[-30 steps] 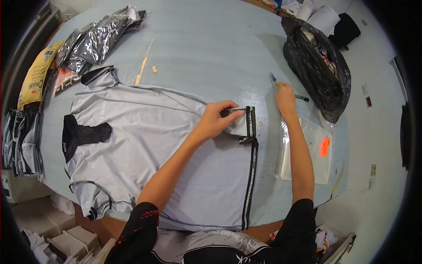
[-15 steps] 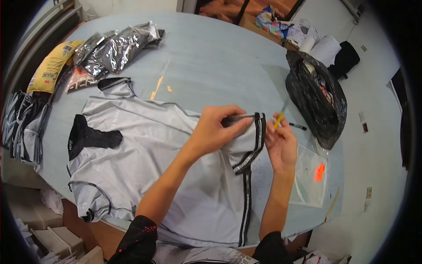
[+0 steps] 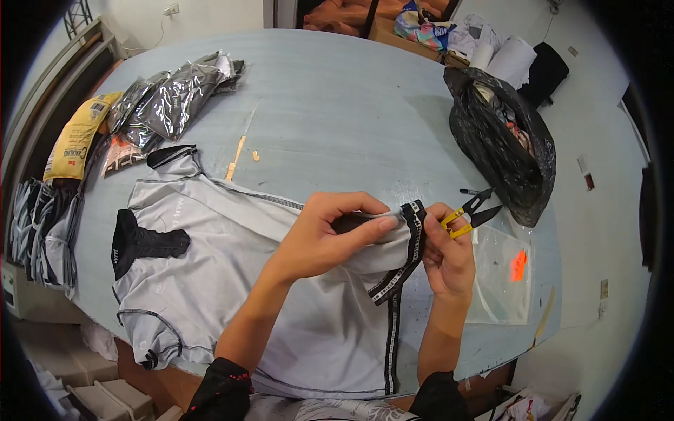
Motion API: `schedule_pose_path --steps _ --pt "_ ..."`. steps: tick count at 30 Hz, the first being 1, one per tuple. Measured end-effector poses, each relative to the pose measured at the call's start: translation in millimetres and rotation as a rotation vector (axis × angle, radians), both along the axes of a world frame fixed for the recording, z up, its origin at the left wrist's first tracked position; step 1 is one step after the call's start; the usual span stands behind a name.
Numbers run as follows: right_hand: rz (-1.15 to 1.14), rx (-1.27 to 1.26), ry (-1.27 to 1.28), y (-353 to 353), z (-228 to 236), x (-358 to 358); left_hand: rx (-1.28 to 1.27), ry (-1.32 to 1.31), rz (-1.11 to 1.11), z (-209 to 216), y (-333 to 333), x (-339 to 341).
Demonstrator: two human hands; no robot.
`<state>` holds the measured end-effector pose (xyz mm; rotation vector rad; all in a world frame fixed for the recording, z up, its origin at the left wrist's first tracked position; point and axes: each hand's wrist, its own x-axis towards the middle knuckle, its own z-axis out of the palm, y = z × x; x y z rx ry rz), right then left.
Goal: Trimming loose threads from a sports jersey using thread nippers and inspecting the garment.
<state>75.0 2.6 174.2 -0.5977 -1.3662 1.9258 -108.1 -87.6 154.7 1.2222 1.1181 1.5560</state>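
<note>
A light grey shirt (image 3: 225,288) lies inside out across the near part of the table, its black collar and placket (image 3: 130,242) toward the left. My left hand (image 3: 326,235) pinches a lifted part of it between thumb and fingers, close to the black trim with pale lettering (image 3: 414,235). At the other side of that trim, my right hand (image 3: 449,263) grips yellow-handled thread snips (image 3: 472,213). The snips' dark blades stand apart and point to the right, away from the fabric. The right fingertips are against the trim's edge.
Clear-bagged dark garments (image 3: 175,102) and a yellow package (image 3: 77,137) lie at the far left, by folded grey garments (image 3: 49,235). To the right are an open black plastic bag (image 3: 484,151), a dark marker (image 3: 469,191) and a clear bag (image 3: 502,298) with an orange mark.
My right hand has turned the snips outward, so both blades now show toward the right. Both hands and the held trim sit slightly lower in view. The left hand keeps its pinch.
</note>
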Motion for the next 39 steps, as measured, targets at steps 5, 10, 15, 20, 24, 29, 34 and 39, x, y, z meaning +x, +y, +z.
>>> schedule_pose_path --steps 5,10,15,20,24,29,34,39 --pt "0.024 0.074 -0.062 -3.4 2.6 3.0 0.075 -0.21 -0.164 -6.0 2.5 -0.3" --pt "0.009 0.15 -0.105 -12.7 -8.5 -2.2 0.342 -0.219 -0.153 -12.0 8.2 4.4" --pt "-0.098 0.195 -0.079 -14.3 -4.8 -7.0 0.259 -0.404 -0.211 -2.8 3.3 2.2" --pt "-0.102 0.315 0.036 -13.2 -4.3 2.6 0.219 -0.429 -0.179 -6.2 -0.1 0.6" --pt "-0.061 0.383 0.011 -12.7 5.4 11.0 0.181 -0.42 -0.13 -2.5 -2.6 3.0" --pt "-0.141 0.494 -0.134 -21.7 14.7 14.8 0.128 -0.367 -0.047 8.2 -9.7 6.9" --pt "-0.098 0.45 -0.249 -33.0 26.2 26.0 0.142 -0.346 0.04 20.8 -16.4 12.7" --pt "-0.323 0.423 -0.176 -50.1 23.4 15.4 0.203 -0.309 0.144 24.8 -20.6 18.4"
